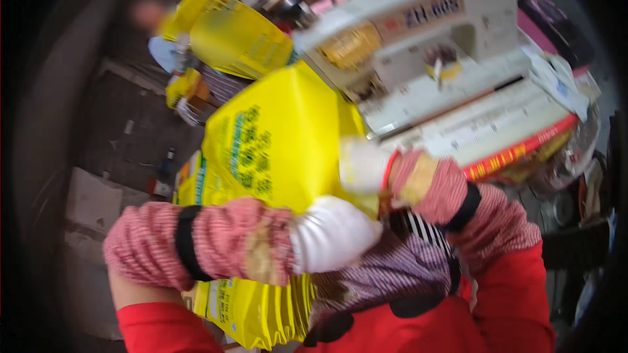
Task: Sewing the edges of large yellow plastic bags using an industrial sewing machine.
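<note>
A large yellow bag (pixel 275 137) with green print lies in front of me, its upper end reaching the white sewing machine (pixel 418 19). My left hand (pixel 337 232), in a white glove and a red-striped sleeve cover, is closed on the bag's lower right edge. My right hand (pixel 360 165), also in a white glove, grips the bag's right edge just above, close to the machine's bed (pixel 471 117). A stack of similar yellow bags (pixel 255 310) lies under my left forearm. The picture is blurred by motion.
More yellow bags (pixel 229 33) are piled at the back left beside a blurred person (pixel 154 19). A concrete floor (pixel 124 137) with small scraps lies to the left. The table's red-edged front (pixel 517 153) runs at the right, with clutter beyond it.
</note>
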The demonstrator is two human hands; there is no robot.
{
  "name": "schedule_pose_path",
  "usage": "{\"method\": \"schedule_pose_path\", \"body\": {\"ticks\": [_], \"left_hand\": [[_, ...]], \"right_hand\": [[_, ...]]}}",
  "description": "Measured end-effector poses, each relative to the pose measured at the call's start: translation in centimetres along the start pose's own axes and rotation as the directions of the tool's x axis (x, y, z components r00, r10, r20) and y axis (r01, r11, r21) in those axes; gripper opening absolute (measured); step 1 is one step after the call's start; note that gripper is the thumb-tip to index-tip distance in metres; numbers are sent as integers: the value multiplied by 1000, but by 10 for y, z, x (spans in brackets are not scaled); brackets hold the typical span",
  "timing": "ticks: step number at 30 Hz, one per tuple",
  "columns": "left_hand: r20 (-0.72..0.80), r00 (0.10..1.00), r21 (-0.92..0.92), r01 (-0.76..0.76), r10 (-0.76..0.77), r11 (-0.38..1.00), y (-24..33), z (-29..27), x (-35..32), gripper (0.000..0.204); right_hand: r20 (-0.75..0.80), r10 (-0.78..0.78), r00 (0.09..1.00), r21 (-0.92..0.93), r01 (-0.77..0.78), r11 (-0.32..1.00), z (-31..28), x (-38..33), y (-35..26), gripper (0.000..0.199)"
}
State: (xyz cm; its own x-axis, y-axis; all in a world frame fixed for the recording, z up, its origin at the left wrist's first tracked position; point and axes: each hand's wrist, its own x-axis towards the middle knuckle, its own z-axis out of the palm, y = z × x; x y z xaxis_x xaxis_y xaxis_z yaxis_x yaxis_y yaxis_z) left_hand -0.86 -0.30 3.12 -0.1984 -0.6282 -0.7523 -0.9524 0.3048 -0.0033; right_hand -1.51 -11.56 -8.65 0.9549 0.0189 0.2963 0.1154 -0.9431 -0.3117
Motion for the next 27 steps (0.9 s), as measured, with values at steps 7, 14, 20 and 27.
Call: {"method": "schedule_pose_path", "body": {"ticks": [7, 14, 20, 27], "left_hand": [[-182, 963, 133, -174, 197, 976, -11, 28, 6, 5], [-122, 945, 160, -282, 302, 946, -2, 23, 14, 10], [454, 855, 431, 35, -250, 902, 1, -15, -12, 12], [309, 950, 582, -160, -35, 797, -4, -20, 19, 6]], "right_hand": [[94, 763, 639, 265, -755, 600, -36, -12, 28, 41], [3, 843, 538, 91, -839, 536, 41, 7, -1, 40], [213, 545, 811, 30, -563, 826, 28, 5, 7, 27], [161, 607, 779, 134, -626, 768, 64, 17, 17, 16]]}}
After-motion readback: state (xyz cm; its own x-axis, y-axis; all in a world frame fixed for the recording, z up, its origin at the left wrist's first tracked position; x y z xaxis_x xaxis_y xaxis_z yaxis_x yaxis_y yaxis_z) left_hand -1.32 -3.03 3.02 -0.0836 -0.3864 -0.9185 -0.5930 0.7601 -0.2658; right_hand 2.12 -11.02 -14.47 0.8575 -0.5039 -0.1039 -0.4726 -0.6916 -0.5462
